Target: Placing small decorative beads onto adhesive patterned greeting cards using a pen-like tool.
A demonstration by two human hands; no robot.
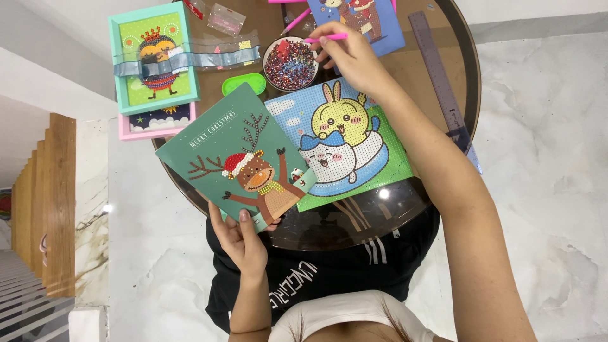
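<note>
While held, green card [235,155] — beaded reindeer, glossy

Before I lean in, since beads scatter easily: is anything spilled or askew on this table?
No spill shows: the beads sit inside the round bowl. The green reindeer card lies tilted, its lower corner past the table's edge, held by the left hand.

A single camera, worn on the person's head, is looking almost straight down, close enough that both forearms are filling the lower half of the frame. It is facing the round glass table [443,25], with the person's own lap showing beneath it. The left hand [240,237] is sitting near the bottom centre, the right hand [351,57] near the top edge (no second view is sharing this scene). Pale marble floor [544,158] is framing both sides.
</note>
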